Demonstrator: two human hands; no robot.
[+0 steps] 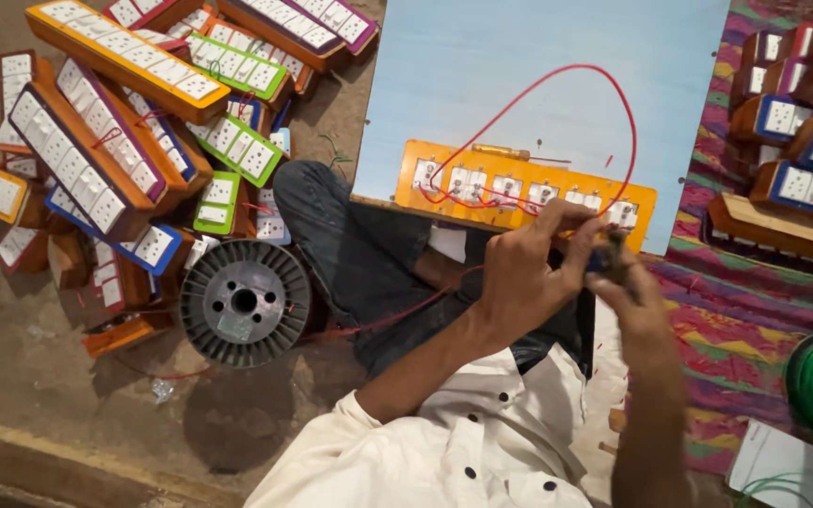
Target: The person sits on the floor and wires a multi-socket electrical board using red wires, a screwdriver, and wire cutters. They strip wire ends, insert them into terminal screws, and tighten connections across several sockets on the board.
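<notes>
Your left hand (519,273) and right hand (628,282) are both pinched on a small tool at the red wire (557,80), with the orange switch board (519,193) on the blue panel (538,66) looking half wired, end sockets still to go

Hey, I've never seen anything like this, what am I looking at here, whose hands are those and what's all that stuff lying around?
This is one picture from a camera worn on a person's head, looking down at their own lap. The person sits on the floor with a pale blue board across the knees. On it lies an orange switch panel, with a loop of red wire rising from it and a small screwdriver beside it. The left hand and right hand meet over the panel's edge, pinching a small dark tool; its kind is unclear. On the left sit a pile of finished switch boards and a grey wire spool.
</notes>
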